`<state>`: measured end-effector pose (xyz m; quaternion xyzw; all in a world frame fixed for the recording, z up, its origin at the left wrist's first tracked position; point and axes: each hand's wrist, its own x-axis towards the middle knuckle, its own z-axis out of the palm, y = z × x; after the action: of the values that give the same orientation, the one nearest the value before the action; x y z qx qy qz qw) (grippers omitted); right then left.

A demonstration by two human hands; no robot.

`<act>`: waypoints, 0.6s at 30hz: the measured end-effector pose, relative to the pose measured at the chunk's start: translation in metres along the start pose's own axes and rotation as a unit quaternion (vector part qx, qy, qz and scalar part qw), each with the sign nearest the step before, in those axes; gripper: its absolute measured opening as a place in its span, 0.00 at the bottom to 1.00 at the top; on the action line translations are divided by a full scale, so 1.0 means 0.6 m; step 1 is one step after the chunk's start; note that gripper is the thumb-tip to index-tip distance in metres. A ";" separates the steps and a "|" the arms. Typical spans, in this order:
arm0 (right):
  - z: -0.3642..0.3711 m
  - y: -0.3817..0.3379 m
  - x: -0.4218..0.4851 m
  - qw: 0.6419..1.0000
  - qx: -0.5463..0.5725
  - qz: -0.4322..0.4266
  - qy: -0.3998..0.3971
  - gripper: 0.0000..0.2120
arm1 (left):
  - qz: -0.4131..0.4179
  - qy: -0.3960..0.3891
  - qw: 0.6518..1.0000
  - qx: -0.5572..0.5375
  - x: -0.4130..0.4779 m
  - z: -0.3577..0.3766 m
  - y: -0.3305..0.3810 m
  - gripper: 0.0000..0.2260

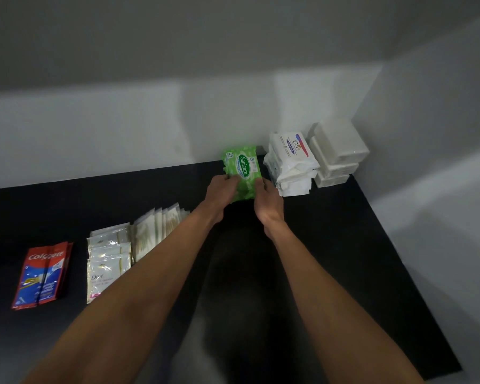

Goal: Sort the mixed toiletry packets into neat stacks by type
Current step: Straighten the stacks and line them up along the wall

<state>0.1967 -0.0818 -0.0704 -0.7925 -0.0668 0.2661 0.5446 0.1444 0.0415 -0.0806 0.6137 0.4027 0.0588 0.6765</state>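
At the centre of the frame the left hand and right hand curl their fingers round the near end of the green Sanicare stack on the black desk, just left of the white Dove packs, with Colgate sachets at lower left.

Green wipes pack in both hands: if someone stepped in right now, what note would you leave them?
Left hand and right hand both hold the green pack by its near end, at the back of the table, beside the Dove wipes.
Done: Colgate sachets, Dove sachets, clear packets, Dove wipes, white boxes grouped by type.
Left: release the green pack squarely; clear packets look fanned, perhaps straighten.
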 end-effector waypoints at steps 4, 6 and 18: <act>-0.002 0.000 0.006 1.000 0.020 -0.003 0.010 0.19 | -0.007 0.002 1.000 -0.001 0.006 0.008 0.001 0.20; -0.005 -0.001 0.007 1.000 0.027 -0.007 0.014 0.18 | -0.008 0.003 1.000 0.001 0.011 0.011 -0.001 0.20; -0.019 0.005 0.005 0.999 0.043 0.006 0.017 0.19 | 0.000 0.008 1.000 0.003 -0.004 0.028 0.000 0.15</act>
<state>0.2045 -0.0910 -0.0711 -0.7730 -0.0413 0.2588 0.5778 0.1531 0.0268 -0.0806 0.6153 0.4083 0.0629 0.6714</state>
